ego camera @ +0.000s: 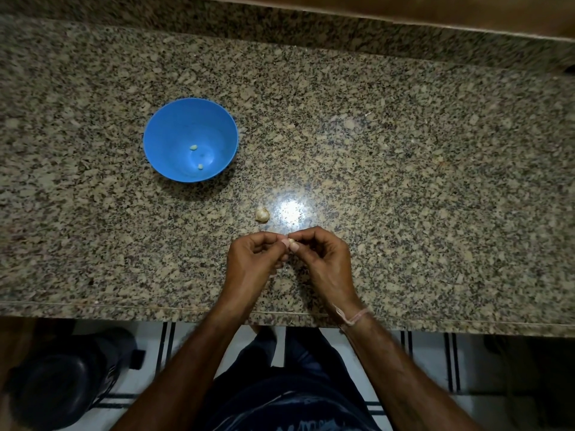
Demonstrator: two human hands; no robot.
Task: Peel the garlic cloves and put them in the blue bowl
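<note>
Both the left grip (252, 259) and right grip (323, 259) pinch one garlic clove (291, 242) between them.

I see a small pale clove (291, 242) pinched between the fingertips of the left hand (255, 259) and right hand (323, 259). Another garlic piece (262, 214), skin on, lies just beyond them. Farther off to their left the blue bowl (174, 126) stands upright, holding two peeled cloves (193, 147).
</note>
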